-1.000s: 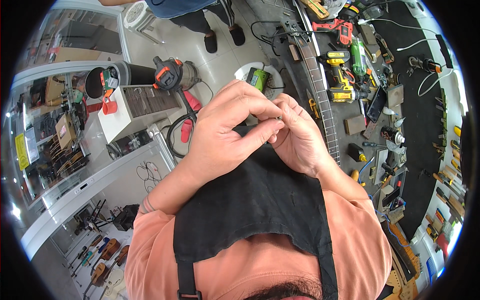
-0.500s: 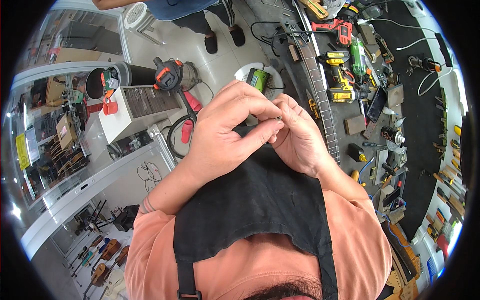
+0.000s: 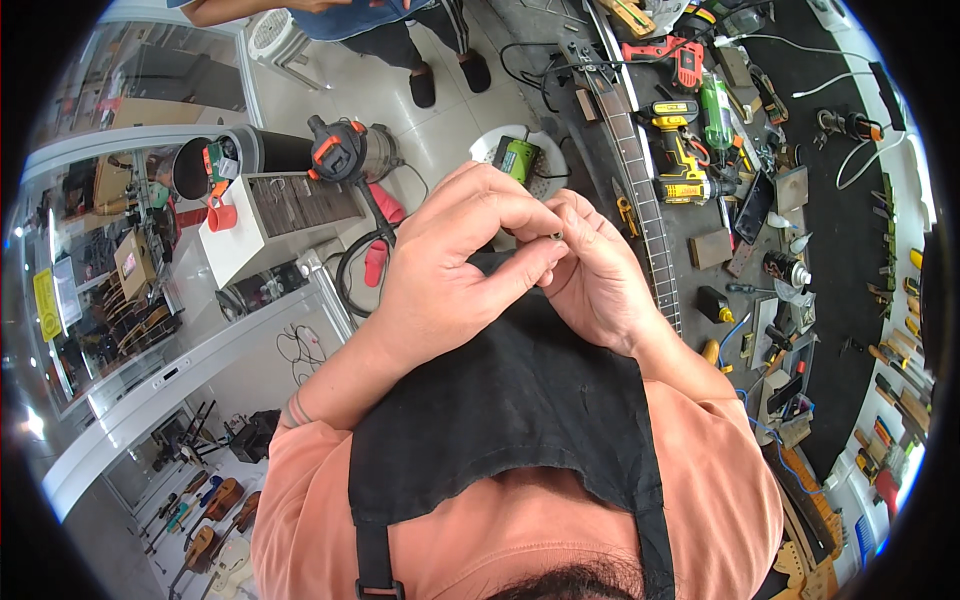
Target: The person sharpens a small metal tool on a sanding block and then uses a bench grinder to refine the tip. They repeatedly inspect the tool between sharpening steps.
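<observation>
My left hand (image 3: 455,250) and my right hand (image 3: 600,265) meet in front of my chest, above the black apron (image 3: 500,420). Thumb and fingers of the left are pinched together, and the right's fingertips press against them. Between the tips shows a tiny dark piece (image 3: 558,237), too small and too covered to name. Just beyond the right hand, a fretted guitar neck (image 3: 640,190) lies along the near edge of the workbench.
The workbench (image 3: 840,330) at right carries a yellow cordless drill (image 3: 682,165), a red power tool (image 3: 672,60), a green bottle (image 3: 715,112) and wooden blocks (image 3: 710,250). A green power tool (image 3: 516,158) rests on a white stool ahead. A vacuum cleaner (image 3: 350,150) and another person (image 3: 400,50) stand farther off.
My hands keep nearly the same pinched pose. The other person's hands have come into view at the top edge.
</observation>
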`<state>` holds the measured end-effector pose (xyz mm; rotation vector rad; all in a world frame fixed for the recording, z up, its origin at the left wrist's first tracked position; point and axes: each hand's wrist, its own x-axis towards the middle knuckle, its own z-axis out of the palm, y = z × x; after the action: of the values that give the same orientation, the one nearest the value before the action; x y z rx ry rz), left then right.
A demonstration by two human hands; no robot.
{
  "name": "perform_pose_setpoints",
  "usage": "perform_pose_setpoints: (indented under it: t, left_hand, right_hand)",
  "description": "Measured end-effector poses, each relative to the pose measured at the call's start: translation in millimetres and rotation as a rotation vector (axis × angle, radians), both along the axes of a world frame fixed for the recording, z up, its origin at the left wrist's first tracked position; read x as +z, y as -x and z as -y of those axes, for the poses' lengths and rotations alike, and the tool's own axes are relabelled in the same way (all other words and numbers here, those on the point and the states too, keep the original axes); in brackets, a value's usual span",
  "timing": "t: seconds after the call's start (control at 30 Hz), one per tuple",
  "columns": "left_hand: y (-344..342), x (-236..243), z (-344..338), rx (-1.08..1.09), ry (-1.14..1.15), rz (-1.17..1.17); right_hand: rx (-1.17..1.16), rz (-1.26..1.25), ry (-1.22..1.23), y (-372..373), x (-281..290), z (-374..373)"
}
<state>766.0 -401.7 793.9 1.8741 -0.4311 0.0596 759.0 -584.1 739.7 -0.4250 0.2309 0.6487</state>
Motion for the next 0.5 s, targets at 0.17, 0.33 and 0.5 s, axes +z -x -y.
perform_pose_setpoints:
  t: [0.17,0.33,0.5]
  left_hand:
    - [0.1,-0.5,1.0,0.003,-0.008,0.006]
    - [0.1,0.2,2.6,0.008,-0.038,0.028]
    - [-1.1,0.8,3.9,0.010,-0.051,0.052]
  right_hand:
    - [0.002,-0.001,0.006,0.0,0.5,2.0]
    - [-0.006,-0.009,0.044,1.9,-0.8,2.2]
    - [-0.002,0.011,0.038,0.8,-1.6,4.0]
